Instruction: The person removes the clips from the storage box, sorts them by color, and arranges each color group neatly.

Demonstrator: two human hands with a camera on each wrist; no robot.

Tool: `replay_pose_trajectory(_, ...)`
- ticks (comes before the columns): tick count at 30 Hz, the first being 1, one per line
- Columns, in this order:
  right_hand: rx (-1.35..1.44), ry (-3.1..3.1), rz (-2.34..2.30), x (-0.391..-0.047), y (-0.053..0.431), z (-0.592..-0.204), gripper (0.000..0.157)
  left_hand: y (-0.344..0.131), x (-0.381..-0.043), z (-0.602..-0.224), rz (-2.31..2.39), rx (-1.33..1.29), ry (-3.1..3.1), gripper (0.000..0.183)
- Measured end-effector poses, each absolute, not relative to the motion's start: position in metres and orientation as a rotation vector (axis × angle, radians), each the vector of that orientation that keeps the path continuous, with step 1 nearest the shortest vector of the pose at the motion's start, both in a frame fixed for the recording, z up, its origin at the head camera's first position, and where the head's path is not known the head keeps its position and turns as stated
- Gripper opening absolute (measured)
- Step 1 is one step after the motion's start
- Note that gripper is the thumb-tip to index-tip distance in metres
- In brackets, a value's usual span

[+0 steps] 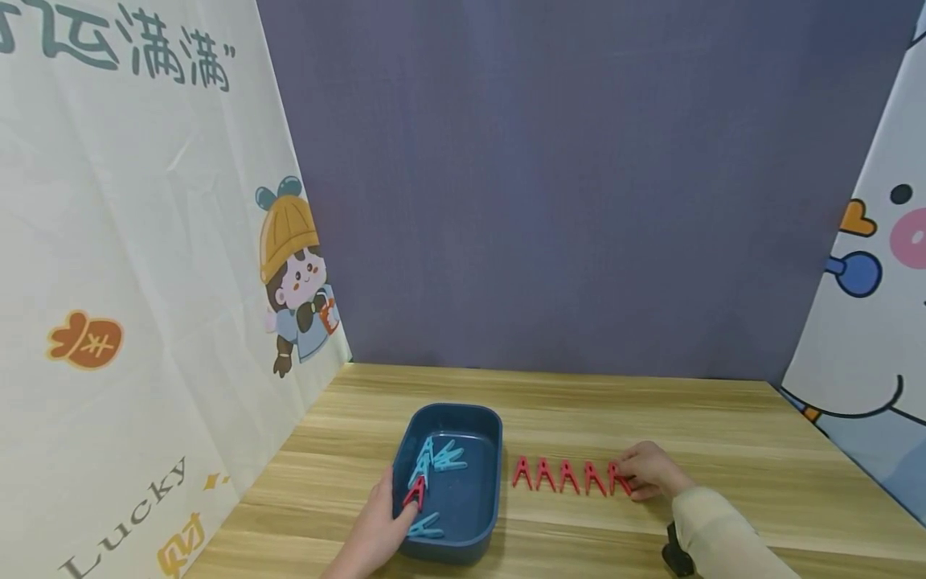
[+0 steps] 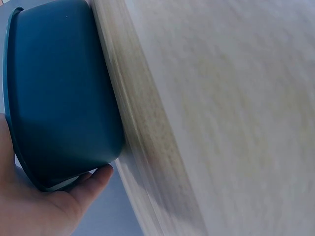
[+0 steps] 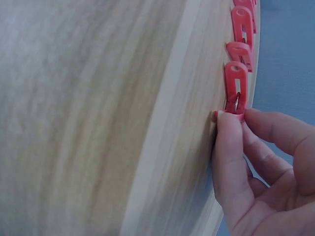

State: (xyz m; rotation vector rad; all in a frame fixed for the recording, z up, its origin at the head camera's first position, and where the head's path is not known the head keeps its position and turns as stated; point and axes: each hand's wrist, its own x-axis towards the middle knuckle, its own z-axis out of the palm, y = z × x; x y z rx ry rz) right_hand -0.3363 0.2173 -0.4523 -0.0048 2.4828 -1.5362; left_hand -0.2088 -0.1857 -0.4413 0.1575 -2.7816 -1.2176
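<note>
A row of several red clothespins (image 1: 545, 474) stretches across the wooden table, right of a dark blue bin. At the row's right end my right hand (image 1: 646, 472) pinches the last red clothespin (image 1: 615, 479) between thumb and fingers; in the right wrist view the fingertips cover part of it. My left hand (image 1: 378, 519) grips the near left side of the blue bin (image 2: 59, 88), thumb over the rim and fingers against the outer wall. Inside the bin lie several light blue clothespins (image 1: 450, 458) and one red clothespin (image 1: 415, 491), close to the left thumb.
The wooden table (image 1: 564, 410) meets a dark grey-blue panel (image 1: 550, 201) at the back. Printed white cloths hang at the left (image 1: 181, 241) and right (image 1: 854, 338). A black object (image 1: 677, 553) sits by the right sleeve.
</note>
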Motion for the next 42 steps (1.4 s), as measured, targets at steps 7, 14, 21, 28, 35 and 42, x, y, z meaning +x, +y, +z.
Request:
replay_pose_trajectory(7,-0.033,2.474,-1.553,-0.336,0.219,-0.448,0.016,-0.186,-0.207,-0.441,-1.214,0.153,-2.780,0.075)
replay_pose_trajectory(14,-0.085,2.487,-1.609,-0.341,0.223,-0.434,0.024,-0.187,-0.207,-0.441,-1.231,0.154,-2.773,0.075)
replay_pose_trajectory(21,-0.167,2.503,-1.578,-0.343,0.220,-0.411,0.041,-0.186,-0.207,-0.440,-1.226,0.137,-2.768,0.074)
replay_pose_trajectory(28,-0.257,2.480,-1.566,-0.345,0.207,-0.394,0.045,-0.186,-0.208,-0.441,-1.229,0.141,-2.770,0.074)
replay_pose_trajectory(35,-0.334,2.462,-1.564,-0.345,0.186,-0.377,0.044,-0.184,-0.208,-0.440,-1.245,0.151,-2.768,0.074)
replay_pose_trajectory(42,-0.409,2.434,-1.567,-0.343,0.164,-0.361,0.044,-0.185,-0.208,-0.439,-1.247,0.145,-2.767,0.074)
